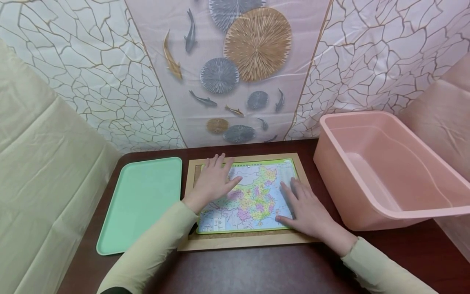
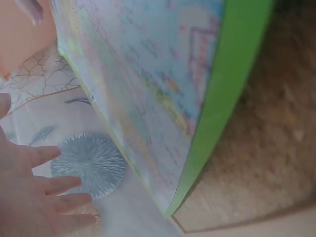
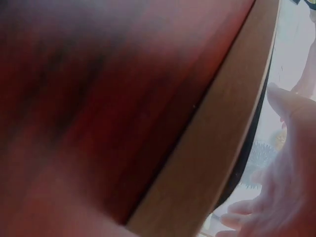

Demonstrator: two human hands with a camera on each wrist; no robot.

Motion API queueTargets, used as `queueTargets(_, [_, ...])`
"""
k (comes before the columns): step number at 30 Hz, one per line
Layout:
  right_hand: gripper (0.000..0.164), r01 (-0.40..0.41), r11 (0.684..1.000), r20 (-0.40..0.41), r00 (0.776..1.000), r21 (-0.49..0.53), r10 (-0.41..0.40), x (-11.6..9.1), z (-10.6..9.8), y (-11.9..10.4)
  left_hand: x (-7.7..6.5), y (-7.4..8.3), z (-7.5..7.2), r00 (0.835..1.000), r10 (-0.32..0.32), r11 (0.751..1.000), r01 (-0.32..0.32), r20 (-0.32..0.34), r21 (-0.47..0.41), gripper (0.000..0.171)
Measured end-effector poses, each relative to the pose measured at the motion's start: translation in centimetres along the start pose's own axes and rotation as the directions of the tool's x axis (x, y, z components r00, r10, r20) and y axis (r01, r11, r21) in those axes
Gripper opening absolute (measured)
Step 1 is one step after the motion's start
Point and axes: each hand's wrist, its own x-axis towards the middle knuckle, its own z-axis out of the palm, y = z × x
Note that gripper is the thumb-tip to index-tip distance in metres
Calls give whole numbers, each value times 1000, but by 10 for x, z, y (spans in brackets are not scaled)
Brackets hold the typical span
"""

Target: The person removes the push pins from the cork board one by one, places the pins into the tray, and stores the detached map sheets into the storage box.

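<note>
A map sheet (image 1: 253, 200) with a green border lies on a cork board (image 1: 238, 235) with a pale wooden frame (image 1: 253, 243). My left hand (image 1: 214, 181), fingers straight and spread, is over the map's upper left part. Over the map's right edge is my right hand (image 1: 308, 208), its fingers extended and thumb apart. Neither hand grips anything; whether they touch the sheet I cannot tell. In the left wrist view the sheet's green edge (image 2: 232, 89) borders bare cork (image 2: 266, 148). The right wrist view shows the frame's wooden strip.
To the left lies a light green tray (image 1: 145, 204). A deep pink tub (image 1: 349, 183) stands to the right, close to the frame. The dark reddish table (image 1: 242, 269) meets a patterned cloth (image 1: 147, 81) at the back. Beige cloth (image 1: 44, 163) hangs at the left.
</note>
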Motion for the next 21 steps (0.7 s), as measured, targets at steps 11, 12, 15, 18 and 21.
queueTargets(11, [97,10,1000,18,1000,-6,-9,-4,6,3,10,-1,11,999,1,1000,-2,-32,-18,74])
queueTargets(12, [97,8,1000,21,1000,-4,-8,-4,7,3,11,-1,12,999,-1,1000,0,-35,-27,74])
queueTargets(15, [96,-2,1000,35,999,1,2,-4,7,3,14,-1,13,999,0,999,-3,-53,-51,73])
queueTargets(18, [96,-9,1000,48,999,-1,9,-4,8,3,16,1,14,997,4,996,-11,-71,-93,70])
queueTargets(21, [95,-11,1000,55,998,-2,11,-4,8,3,19,2,13,996,5,990,-17,-91,-140,67])
